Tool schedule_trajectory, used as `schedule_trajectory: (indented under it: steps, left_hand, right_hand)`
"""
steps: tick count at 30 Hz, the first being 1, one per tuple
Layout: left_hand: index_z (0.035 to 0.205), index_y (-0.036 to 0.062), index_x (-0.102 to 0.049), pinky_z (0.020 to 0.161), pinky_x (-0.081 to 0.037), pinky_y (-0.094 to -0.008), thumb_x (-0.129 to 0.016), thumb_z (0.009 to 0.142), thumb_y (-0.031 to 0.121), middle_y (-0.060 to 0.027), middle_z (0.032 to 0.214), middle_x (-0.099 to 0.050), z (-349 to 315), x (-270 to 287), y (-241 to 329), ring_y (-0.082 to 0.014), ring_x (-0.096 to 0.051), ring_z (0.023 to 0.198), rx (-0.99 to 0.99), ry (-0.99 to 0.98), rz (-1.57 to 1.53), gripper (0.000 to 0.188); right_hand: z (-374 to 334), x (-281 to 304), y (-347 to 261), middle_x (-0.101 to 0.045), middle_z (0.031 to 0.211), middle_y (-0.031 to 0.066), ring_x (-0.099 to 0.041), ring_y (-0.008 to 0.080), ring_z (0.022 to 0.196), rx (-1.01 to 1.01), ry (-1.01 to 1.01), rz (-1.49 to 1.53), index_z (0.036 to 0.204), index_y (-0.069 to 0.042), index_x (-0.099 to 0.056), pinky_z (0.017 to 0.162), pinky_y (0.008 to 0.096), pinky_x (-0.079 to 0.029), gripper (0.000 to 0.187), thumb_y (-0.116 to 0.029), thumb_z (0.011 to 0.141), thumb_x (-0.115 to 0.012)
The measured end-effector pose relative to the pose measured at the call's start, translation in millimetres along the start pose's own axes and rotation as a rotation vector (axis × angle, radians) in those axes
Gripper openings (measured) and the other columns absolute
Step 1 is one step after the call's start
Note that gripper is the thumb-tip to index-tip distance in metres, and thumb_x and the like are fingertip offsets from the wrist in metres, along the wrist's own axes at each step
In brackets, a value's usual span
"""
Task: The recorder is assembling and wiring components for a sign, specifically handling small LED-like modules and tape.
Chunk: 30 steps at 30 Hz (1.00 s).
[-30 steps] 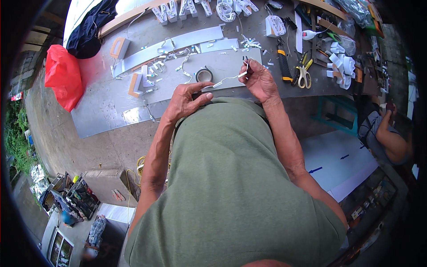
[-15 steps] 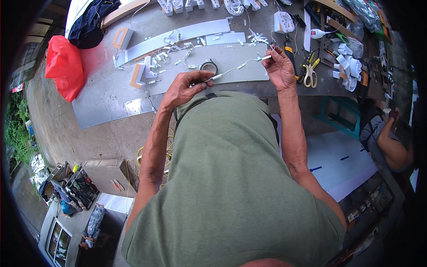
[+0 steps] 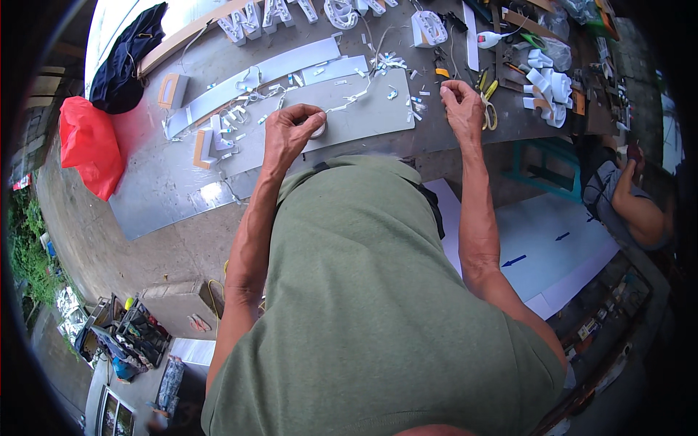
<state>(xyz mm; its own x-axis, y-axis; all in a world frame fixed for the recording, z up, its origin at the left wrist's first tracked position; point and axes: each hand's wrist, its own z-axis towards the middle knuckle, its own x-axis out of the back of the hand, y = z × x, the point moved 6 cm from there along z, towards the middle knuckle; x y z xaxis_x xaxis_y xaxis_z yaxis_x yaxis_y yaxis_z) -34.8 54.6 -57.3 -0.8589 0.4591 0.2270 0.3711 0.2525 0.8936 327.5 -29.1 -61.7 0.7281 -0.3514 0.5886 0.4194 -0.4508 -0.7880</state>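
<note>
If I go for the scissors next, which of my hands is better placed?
Probably your right hand: it is close beside the scissors. Your left hand is farther away, across the bench, and appears to be pinching the white wired strand.

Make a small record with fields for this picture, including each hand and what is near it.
Left hand: fingertips closed at one end of a thin wired strand of small white modules
Right hand: fingers bunched; whether it holds anything is unclear
Beside left hand: round tape roll, partly hidden
Beside right hand: scissors with cream loop handles
Under strand: flat grey rectangular sheet
Far side: row of white block letters
Far left: bright red plastic bag
</note>
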Motion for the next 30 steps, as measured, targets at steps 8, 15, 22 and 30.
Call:
schedule_trajectory:
  steps: [8, 15, 22, 30]
  left_hand:
    - [0.099, 0.0009, -0.079, 0.067, -0.051, -0.0252, -0.076, 0.088, 0.021, -0.0047, 0.081, -0.075, 11, 2, 11, -0.0088, -0.064, 0.072, -0.005, 0.049, -0.019, 0.024]
    - [0.101, 0.0010, -0.079, 0.070, -0.052, -0.0271, -0.078, 0.088, 0.024, -0.0060, 0.084, -0.075, 10, -1, 14, -0.0109, -0.065, 0.076, -0.003, 0.026, -0.037, 0.026]
    - [0.103, -0.0002, -0.078, 0.069, -0.048, -0.0243, -0.078, 0.090, 0.024, -0.0023, 0.084, -0.073, 15, -6, 7, -0.0071, -0.061, 0.076, -0.021, -0.007, -0.073, 0.027]
    - [0.102, -0.0002, -0.078, 0.070, -0.048, -0.0234, -0.078, 0.090, 0.024, -0.0022, 0.083, -0.073, 16, -5, 12, -0.0068, -0.061, 0.076, 0.005, 0.000, -0.110, 0.027]
  right_hand:
    - [-50, 32, 26, -0.065, 0.086, 0.0116, -0.066, 0.0283, 0.076, 0.123, 0.341, -0.330, 0.096, -0.001, -0.070, 0.071, 0.0401, -0.053, 0.012, -0.004, 0.085, -0.069]
    - [-27, 70, 76, -0.062, 0.113, 0.0221, -0.058, 0.0411, 0.110, 0.084, 0.345, -0.616, 0.118, 0.001, -0.062, 0.095, 0.0493, -0.046, 0.040, -0.016, 0.084, -0.076]
    - [-18, 81, 93, -0.065, 0.109, 0.0208, -0.065, 0.0380, 0.101, 0.162, 0.190, -0.582, 0.119, 0.003, -0.065, 0.091, 0.0441, -0.051, 0.039, -0.019, 0.088, -0.072]
    - [-25, 81, 92, -0.072, 0.099, 0.0153, -0.072, 0.0289, 0.083, -0.125, 0.039, -0.412, 0.117, 0.002, -0.065, 0.068, 0.0385, -0.055, 0.030, -0.009, 0.090, -0.067]
